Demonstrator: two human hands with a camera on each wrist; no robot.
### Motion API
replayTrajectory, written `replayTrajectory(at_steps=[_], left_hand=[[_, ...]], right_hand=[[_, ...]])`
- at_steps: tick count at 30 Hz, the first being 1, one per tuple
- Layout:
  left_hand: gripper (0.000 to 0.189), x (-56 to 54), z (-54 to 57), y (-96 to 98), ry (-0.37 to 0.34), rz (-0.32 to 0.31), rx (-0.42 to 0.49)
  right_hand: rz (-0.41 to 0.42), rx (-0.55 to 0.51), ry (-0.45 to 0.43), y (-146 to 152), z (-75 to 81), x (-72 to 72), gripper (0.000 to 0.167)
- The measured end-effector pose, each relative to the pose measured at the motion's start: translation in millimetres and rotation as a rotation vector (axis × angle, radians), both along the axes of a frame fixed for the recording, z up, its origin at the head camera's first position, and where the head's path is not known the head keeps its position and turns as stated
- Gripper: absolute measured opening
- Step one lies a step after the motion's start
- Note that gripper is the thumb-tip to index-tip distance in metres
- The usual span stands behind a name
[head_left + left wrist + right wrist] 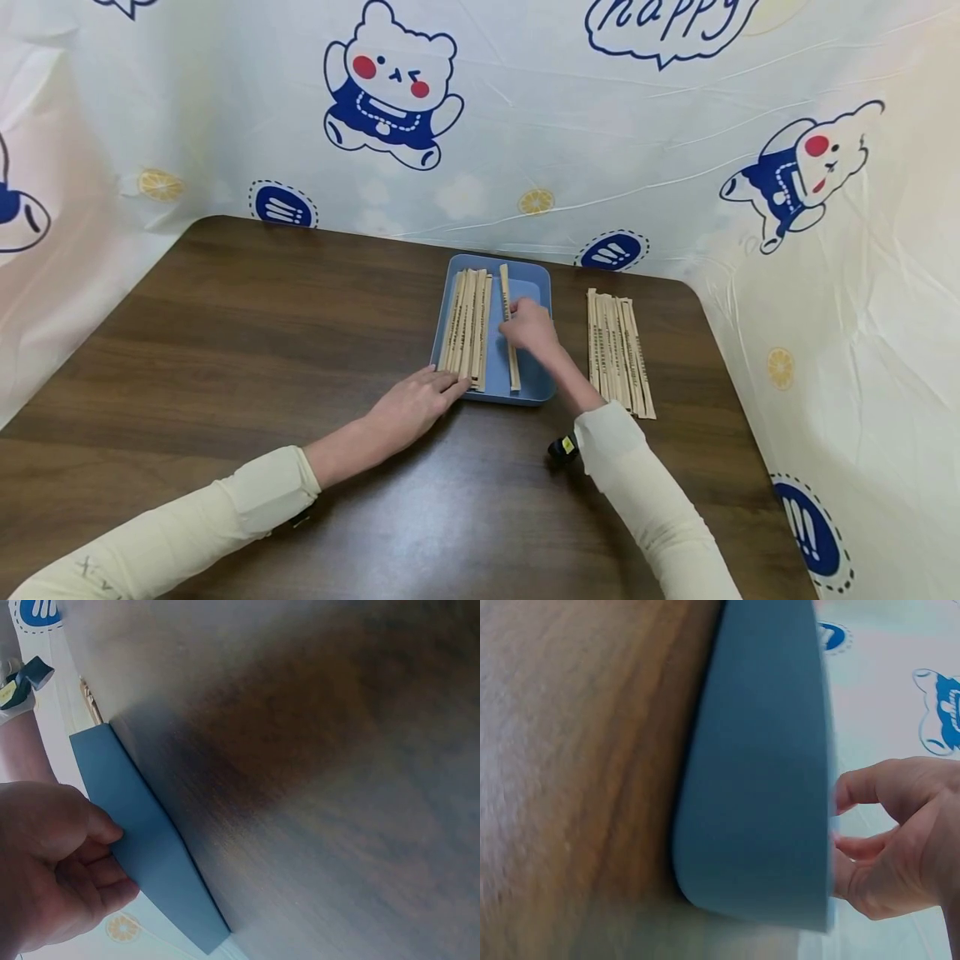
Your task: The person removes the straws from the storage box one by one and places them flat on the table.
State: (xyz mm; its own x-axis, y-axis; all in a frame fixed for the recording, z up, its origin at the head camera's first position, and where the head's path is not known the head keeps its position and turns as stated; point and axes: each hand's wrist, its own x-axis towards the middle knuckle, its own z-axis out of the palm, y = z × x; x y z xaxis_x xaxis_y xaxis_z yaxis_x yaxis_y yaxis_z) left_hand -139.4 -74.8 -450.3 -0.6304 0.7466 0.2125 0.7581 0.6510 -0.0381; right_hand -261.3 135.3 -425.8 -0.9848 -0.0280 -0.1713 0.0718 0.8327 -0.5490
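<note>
A blue tray (534, 385) stands toward the back of the table, with a row of slim paper-wrapped sticks (467, 329) along its left side. In the tray's right half my right hand (532, 327) pinches one more paper-wrapped stick (513, 367), which lies lengthwise beside the row. My left hand (412, 406) rests at the tray's near left corner, fingertips right at the rim by the sticks' near ends. In the left wrist view its thumb and fingertips overlap the tray's outer wall (161, 847). The right wrist view has the pinched stick hidden behind the tray wall (757, 772).
Another row of paper-wrapped sticks (617, 350) lies on the brown wooden table (300, 317), right of the tray. A small black item with a yellow label (564, 448) is at the right sleeve cuff. Behind the table hangs a printed curtain (510, 133).
</note>
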Motion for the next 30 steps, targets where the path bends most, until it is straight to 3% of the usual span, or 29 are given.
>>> replayTrajectory(at_steps=[5,12,16,21,30], left_hand=[[0.044,0.2,-0.1,-0.4,0.014,-0.006,0.000],[0.046,0.2,0.6,0.0,0.023,-0.012,0.004],[0.047,0.5,0.9,0.0,0.023,-0.013,-0.006],[0.047,0.4,0.7,-0.1,0.027,-0.009,-0.007],[0.045,-0.4,-0.1,1.4,0.027,-0.013,0.011]], right_hand=[[-0.010,-0.041,-0.013,16,14.8,2.7,0.042],[-0.032,-0.129,0.017,45,31.4,5.4,0.043],[-0.038,-0.129,0.025,70,37.9,5.5,0.049],[-0.049,-0.082,-0.012,100,34.6,4.8,0.054],[-0.065,-0.008,-0.010,125,11.0,12.6,0.049]])
